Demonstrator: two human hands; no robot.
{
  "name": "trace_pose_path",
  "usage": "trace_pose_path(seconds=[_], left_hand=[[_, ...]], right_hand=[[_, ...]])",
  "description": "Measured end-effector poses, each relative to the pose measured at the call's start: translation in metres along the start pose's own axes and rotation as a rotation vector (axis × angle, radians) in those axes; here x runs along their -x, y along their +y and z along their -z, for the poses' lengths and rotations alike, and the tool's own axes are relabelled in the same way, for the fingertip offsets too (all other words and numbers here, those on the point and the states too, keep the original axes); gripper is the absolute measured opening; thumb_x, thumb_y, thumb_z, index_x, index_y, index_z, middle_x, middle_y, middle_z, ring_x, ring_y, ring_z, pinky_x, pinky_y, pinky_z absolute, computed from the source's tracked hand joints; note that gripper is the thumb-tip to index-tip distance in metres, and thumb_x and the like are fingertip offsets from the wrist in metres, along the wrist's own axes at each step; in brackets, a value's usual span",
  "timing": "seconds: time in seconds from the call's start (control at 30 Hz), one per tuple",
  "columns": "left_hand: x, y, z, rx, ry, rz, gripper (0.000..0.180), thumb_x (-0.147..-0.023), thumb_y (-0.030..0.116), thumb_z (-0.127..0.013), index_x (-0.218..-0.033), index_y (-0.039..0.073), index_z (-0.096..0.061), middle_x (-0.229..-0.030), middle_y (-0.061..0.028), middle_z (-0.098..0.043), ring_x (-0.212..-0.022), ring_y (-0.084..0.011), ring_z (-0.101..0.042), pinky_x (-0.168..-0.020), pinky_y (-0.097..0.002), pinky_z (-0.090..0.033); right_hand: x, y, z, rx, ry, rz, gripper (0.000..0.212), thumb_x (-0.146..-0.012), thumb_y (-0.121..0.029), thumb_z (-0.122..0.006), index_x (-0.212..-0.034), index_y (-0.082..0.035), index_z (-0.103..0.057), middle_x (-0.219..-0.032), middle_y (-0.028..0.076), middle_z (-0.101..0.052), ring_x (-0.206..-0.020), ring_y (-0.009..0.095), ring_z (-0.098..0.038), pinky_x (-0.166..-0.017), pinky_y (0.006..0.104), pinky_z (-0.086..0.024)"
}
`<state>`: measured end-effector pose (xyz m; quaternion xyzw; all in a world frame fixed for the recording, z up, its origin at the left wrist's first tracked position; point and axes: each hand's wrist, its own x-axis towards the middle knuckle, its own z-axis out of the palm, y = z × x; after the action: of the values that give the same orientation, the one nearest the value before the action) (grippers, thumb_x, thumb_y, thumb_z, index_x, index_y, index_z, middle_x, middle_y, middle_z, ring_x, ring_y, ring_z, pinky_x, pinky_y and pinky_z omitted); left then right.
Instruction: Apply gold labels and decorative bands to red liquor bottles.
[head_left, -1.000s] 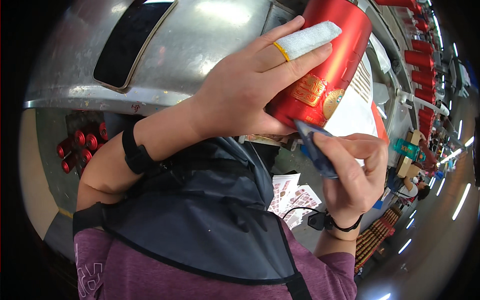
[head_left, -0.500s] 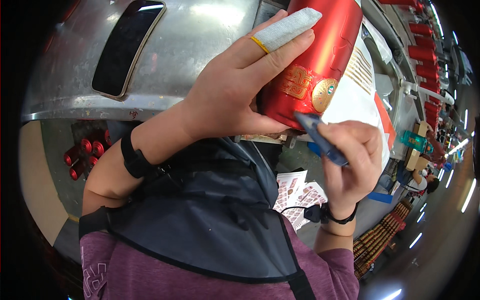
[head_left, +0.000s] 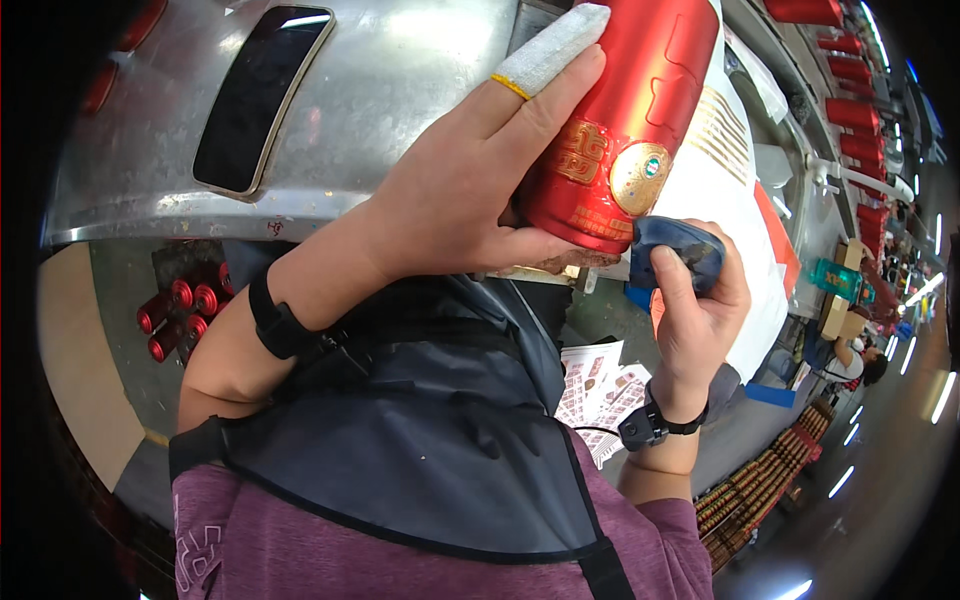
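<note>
A shiny red metallic cylinder (head_left: 640, 110) leans at a slant in the upper middle, with gold patterns and a round gold emblem near its lower end. My left hand (head_left: 455, 180) is wrapped round its left side, thumb beneath the lower rim; one finger wears a white fabric finger sleeve (head_left: 555, 52) with a yellow edge. My right hand (head_left: 705, 310) pinches a dark blue, flat, smooth pad (head_left: 685, 238), thumb on its near face. The pad's left edge is right beside the cylinder's lower rim; whether they touch I cannot tell.
A black phone (head_left: 262, 100) lies on the metal worktop (head_left: 390, 60) at left. Several red cylinders (head_left: 180, 310) stand below it on the floor. Printed sheets (head_left: 600, 390) lie below the cylinder. White plastic sheeting (head_left: 730, 150) is at right, with rows of red cylinders (head_left: 852, 115) beyond.
The pad has turned from a slanted, edge-on pose to show its broad face, just off the cylinder's lower right. The cylinder has turned slightly, showing more gold print; my left hand shifted slightly left.
</note>
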<state>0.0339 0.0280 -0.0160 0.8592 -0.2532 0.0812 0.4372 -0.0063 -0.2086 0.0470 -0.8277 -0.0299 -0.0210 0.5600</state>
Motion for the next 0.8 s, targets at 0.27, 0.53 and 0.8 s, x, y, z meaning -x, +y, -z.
trace_pose_path(seconds=[0.27, 0.53, 0.8], left_hand=[[0.001, 0.001, -0.004, 0.079, 0.13, -0.1, 0.12, -0.067, 0.029, -0.09, -0.159, 0.0, -0.019, -0.159, -0.0238, -0.032, -0.141, -0.0422, -0.038, -0.115, -0.0445, -0.035], [0.005, 0.0, 0.0, 0.068, 0.07, -0.064, 0.117, -0.07, 0.027, -0.087, -0.158, -0.004, -0.017, -0.157, -0.0281, -0.032, -0.144, -0.0447, -0.035, -0.117, -0.0454, -0.033], [0.003, 0.001, 0.001, 0.055, 0.078, -0.066, 0.116, -0.071, 0.027, -0.086, -0.158, -0.004, -0.017, -0.157, -0.0279, -0.032, -0.143, -0.045, -0.035, -0.116, -0.0456, -0.033]], right_hand=[[0.009, 0.001, 0.015, -0.099, 0.123, -0.177, 0.019, -0.088, 0.0, -0.075, -0.105, 0.004, -0.068, -0.091, 0.0, -0.066, -0.081, 0.006, -0.058, -0.074, 0.0207, -0.048], [-0.001, -0.004, -0.002, -0.012, 0.005, 0.001, 0.023, -0.084, 0.0, -0.077, -0.105, 0.003, -0.067, -0.086, 0.0, -0.063, -0.078, 0.007, -0.057, -0.071, 0.0214, -0.045], [0.001, 0.006, 0.015, 0.084, 0.103, 0.1, 0.022, -0.082, 0.002, -0.079, -0.103, 0.003, -0.071, -0.089, 0.005, -0.067, -0.081, 0.013, -0.062, -0.072, 0.0253, -0.049]])
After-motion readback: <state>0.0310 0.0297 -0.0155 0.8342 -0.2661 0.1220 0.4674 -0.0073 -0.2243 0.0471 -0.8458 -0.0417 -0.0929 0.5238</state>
